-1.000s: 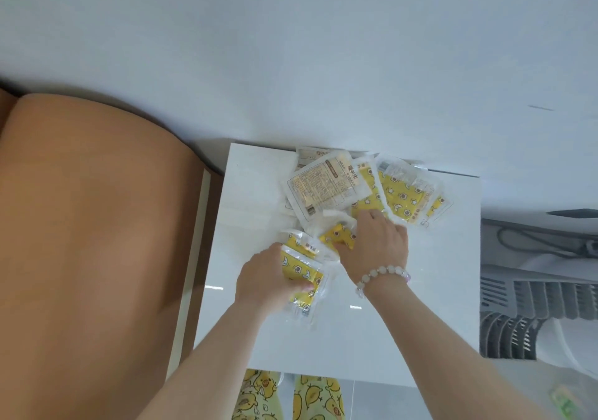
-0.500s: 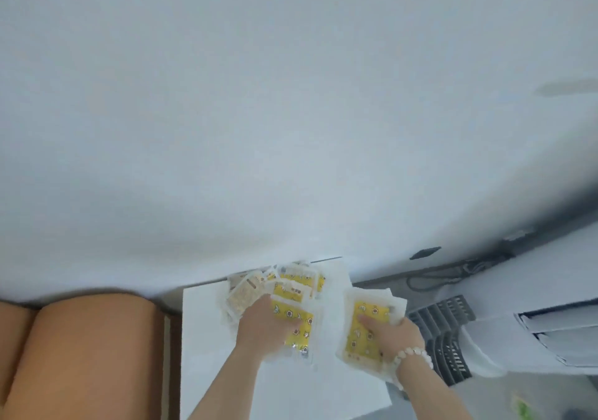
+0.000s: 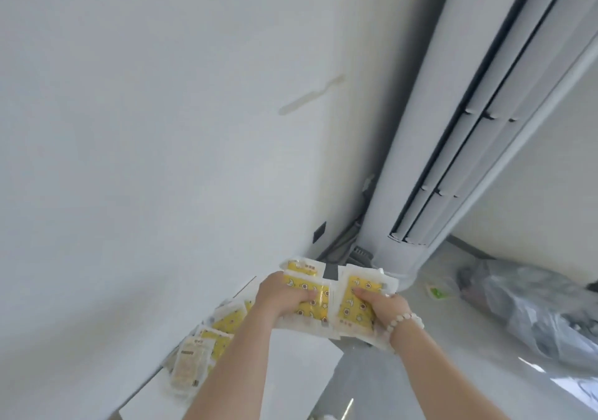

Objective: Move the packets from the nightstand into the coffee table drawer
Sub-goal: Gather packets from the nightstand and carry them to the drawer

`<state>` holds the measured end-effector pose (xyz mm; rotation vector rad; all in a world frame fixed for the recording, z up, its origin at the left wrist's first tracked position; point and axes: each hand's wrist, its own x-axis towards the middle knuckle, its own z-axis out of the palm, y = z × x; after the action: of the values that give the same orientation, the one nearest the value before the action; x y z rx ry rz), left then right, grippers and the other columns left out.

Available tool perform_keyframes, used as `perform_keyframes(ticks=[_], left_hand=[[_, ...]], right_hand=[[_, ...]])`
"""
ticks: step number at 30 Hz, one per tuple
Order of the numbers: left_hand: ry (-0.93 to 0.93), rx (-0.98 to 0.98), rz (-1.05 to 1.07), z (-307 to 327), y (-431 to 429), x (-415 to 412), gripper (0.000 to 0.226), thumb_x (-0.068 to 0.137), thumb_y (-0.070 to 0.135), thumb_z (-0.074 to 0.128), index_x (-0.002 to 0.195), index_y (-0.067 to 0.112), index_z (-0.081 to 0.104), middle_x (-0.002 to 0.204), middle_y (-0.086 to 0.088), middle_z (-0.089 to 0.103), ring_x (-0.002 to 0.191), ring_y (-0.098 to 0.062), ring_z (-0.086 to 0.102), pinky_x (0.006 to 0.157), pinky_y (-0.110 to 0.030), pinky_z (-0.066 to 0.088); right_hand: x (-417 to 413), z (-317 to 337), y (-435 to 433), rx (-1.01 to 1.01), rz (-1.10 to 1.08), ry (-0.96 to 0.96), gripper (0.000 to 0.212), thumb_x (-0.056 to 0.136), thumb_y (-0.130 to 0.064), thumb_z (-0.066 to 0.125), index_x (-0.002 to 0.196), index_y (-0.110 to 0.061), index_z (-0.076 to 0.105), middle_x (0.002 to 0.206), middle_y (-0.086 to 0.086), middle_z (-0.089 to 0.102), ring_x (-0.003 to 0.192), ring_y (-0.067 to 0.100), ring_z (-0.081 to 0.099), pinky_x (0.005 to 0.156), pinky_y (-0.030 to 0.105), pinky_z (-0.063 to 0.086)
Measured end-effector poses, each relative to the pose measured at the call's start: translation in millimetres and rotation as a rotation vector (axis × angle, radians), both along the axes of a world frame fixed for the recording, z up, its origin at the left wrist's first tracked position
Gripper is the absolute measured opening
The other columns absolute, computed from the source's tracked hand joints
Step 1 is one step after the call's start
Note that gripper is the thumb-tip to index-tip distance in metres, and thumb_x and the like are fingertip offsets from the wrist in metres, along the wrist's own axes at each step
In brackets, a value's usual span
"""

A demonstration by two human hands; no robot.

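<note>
Far left, hard against the wall side of the nightstand (image 3: pixel 297 371), I had a loose heap of packets (image 3: pixel 213 329) lying on the top, yellow ones uppermost and a paler one at the near end. The heap's long axis ran along the nightstand's wall edge.

Next along, the left hand (image 3: pixel 281 300) was up above the nightstand's far corner, fingers (image 3: pixel 304 296) curled over a left stack of yellow packets (image 3: pixel 315 304), thumb hidden beneath, a firm grip. Just beside it, out past the nightstand's right edge, the right hand (image 3: pixel 382 308) with its bead bracelet (image 3: pixel 404 321) clamped a right stack (image 3: pixel 351 306) the same way, fingers on top. The two stacks were touching or nearly so; I could not tell which.

Beyond the nightstand to the right stood a tall white air conditioner (image 3: pixel 453 128), and a crumpled plastic bag (image 3: pixel 534 306) on the floor.

My call: both hands were full and no drawer was in shot, so this load needed carrying off. The heap lay below and left of the left hand, nearer that one for the return trip.
</note>
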<state>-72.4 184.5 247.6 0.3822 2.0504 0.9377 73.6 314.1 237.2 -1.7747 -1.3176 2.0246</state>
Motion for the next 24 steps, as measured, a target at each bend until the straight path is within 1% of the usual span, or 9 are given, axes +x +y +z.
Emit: perform_keyframes(ticks=[3,5,10,14,16,17,20,22,24], left_hand=[[-0.018,0.009,-0.152,4,34,29,0.026,0.073,0.025,0.08,0.096,0.018,0.072,0.098,0.001,0.073,0.096,-0.018,0.068,0.092,-0.036,0.053],[-0.049,0.019,-0.245,8,56,55,0.025,0.073,0.024,0.08,0.096,0.018,0.072,0.099,0.0,0.073,0.095,-0.018,0.068,0.093,-0.035,0.053],[-0.057,0.033,-0.487,17,113,129,0.027,0.068,0.024,0.084,0.092,0.017,0.074,0.099,-0.002,0.074,0.094,-0.02,0.069,0.093,-0.038,0.053],[-0.049,0.02,-0.665,22,144,209,0.031,0.071,0.022,0.083,0.099,0.013,0.072,0.103,-0.004,0.072,0.096,-0.02,0.069,0.094,-0.036,0.052],[-0.056,0.019,-0.742,23,152,254,0.024,0.073,0.019,0.081,0.094,0.014,0.07,0.1,-0.004,0.071,0.097,-0.021,0.068,0.093,-0.035,0.052],[-0.059,0.015,-0.782,22,155,277,0.02,0.075,0.018,0.08,0.091,0.017,0.068,0.097,-0.003,0.07,0.097,-0.021,0.068,0.093,-0.035,0.053],[-0.09,0.025,-0.862,21,161,343,0.015,0.076,0.014,0.078,0.084,0.019,0.068,0.096,-0.003,0.071,0.094,-0.022,0.069,0.091,-0.035,0.054],[-0.104,0.02,-0.907,21,163,393,0.015,0.076,0.012,0.079,0.087,0.017,0.07,0.09,-0.003,0.071,0.087,-0.02,0.069,0.086,-0.033,0.055],[-0.124,0.016,-0.98,22,163,445,0.017,0.076,0.01,0.078,0.09,0.016,0.071,0.08,0.001,0.07,0.075,-0.015,0.068,0.075,-0.028,0.056]], right_hand=[[46,1,10,-0.013,-0.164,0.005,0.033,0.069,-0.016,0.084,0.091,-0.005,0.063,0.088,0.015,0.072,0.084,0.034,0.07,0.08,0.053,0.056],[80,3,16,-0.017,-0.263,0.012,0.035,0.066,-0.016,0.085,0.092,-0.004,0.064,0.088,0.015,0.073,0.082,0.033,0.071,0.079,0.054,0.056],[174,10,27,0.032,-0.509,0.056,0.026,0.07,-0.018,0.083,0.086,-0.01,0.064,0.086,0.011,0.072,0.083,0.03,0.07,0.082,0.05,0.056],[255,3,25,-0.005,-0.699,0.11,0.034,0.065,-0.016,0.084,0.092,-0.012,0.064,0.092,0.014,0.072,0.085,0.034,0.07,0.078,0.058,0.054],[295,-1,20,-0.016,-0.799,0.133,0.032,0.066,-0.013,0.083,0.091,-0.014,0.063,0.094,0.016,0.071,0.086,0.036,0.07,0.077,0.06,0.053],[317,-2,17,-0.02,-0.837,0.15,0.036,0.064,-0.013,0.084,0.092,-0.014,0.062,0.095,0.016,0.071,0.087,0.036,0.07,0.077,0.061,0.053],[381,-5,8,-0.01,-0.942,0.178,0.055,0.047,-0.014,0.086,0.097,-0.014,0.064,0.095,0.017,0.072,0.085,0.035,0.071,0.075,0.062,0.053],[430,-7,0,0.005,-1.022,0.161,0.051,0.05,-0.011,0.086,0.097,-0.009,0.064,0.094,0.018,0.072,0.085,0.035,0.071,0.076,0.06,0.053],[480,-6,-13,0.002,-1.111,0.148,0.052,0.05,-0.011,0.086,0.096,-0.006,0.064,0.094,0.018,0.072,0.084,0.035,0.071,0.077,0.059,0.054]])
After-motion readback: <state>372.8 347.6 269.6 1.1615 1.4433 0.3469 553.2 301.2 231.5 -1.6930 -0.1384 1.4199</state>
